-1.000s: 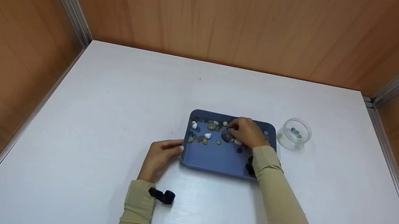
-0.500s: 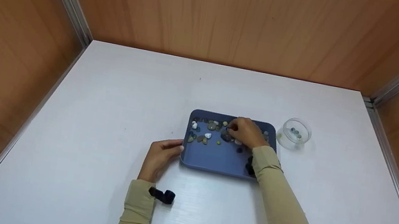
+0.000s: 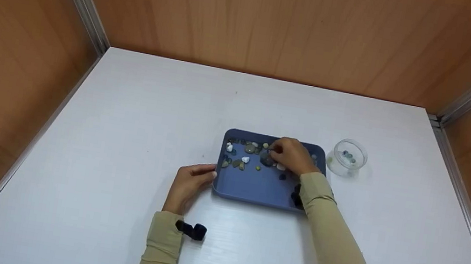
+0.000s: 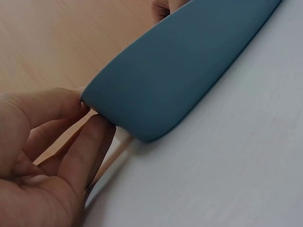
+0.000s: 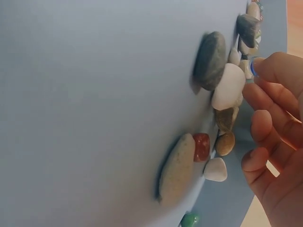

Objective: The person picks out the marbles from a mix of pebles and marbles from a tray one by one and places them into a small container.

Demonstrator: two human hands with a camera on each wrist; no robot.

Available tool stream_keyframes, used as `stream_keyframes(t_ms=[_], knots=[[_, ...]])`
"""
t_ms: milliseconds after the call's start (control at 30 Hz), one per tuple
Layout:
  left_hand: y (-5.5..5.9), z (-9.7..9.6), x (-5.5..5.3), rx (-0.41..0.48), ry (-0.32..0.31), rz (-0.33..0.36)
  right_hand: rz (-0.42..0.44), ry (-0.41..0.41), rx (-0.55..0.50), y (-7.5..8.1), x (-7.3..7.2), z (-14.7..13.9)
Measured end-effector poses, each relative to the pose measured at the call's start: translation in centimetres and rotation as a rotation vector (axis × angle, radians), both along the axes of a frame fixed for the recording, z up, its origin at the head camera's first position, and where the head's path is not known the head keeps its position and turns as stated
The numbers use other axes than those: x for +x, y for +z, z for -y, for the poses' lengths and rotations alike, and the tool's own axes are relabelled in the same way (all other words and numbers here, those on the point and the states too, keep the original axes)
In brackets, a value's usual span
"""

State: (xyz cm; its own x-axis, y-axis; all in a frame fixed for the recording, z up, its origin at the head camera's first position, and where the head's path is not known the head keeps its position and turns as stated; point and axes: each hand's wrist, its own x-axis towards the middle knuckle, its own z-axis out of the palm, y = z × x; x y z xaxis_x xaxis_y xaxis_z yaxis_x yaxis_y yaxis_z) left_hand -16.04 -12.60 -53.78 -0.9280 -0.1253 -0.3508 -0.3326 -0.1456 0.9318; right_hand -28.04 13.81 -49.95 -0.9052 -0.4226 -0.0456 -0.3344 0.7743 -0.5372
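Blue and rectangular, a shallow round-cornered tray (image 3: 254, 191) lies on the white surface (image 3: 65, 194), just right of the left hand and beneath the right. I have the left hand (image 3: 189, 186) unclenched, its fingertips against the outside of the tray's wall; I read that as a brace, so the tray does not slide while the other hand works. With the right hand (image 3: 294, 156) I reach over the far part, and through its wrist camera I make out thumb and finger pinching a small blue-edged piece (image 5: 253, 67). The fingertips hide most of it, so I cannot tell its shape; a fingertip pinch seems to suit something so little among close neighbours.

Beside those fingers lie a dark grey oval stone (image 5: 209, 60) and a smooth white oval stone (image 5: 228, 86), close together. Between the two hands, inside the tray, sit a bright white pebble (image 3: 245, 159) and a small yellow-green pebble (image 3: 258, 168), apart from each other. Outside, to the right of the right hand, a transparent round dish (image 3: 345, 170) holds several small grey-green beads (image 3: 349, 155), presumably placed within that hand's easy reach.
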Motion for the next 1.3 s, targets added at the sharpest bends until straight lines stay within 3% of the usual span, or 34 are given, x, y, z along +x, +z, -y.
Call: stream_keyframes(t_ms=[800, 1300], knots=[[-0.1, 0.2, -0.3, -0.029, -0.012, -0.013, -0.034, 0.025, -0.03, 1.8, -0.1, -1.4], [-0.1, 0.5, -0.3, -0.031, -0.01, -0.008, -0.103, 0.05, -0.049, 2.5, -0.1, -2.3]])
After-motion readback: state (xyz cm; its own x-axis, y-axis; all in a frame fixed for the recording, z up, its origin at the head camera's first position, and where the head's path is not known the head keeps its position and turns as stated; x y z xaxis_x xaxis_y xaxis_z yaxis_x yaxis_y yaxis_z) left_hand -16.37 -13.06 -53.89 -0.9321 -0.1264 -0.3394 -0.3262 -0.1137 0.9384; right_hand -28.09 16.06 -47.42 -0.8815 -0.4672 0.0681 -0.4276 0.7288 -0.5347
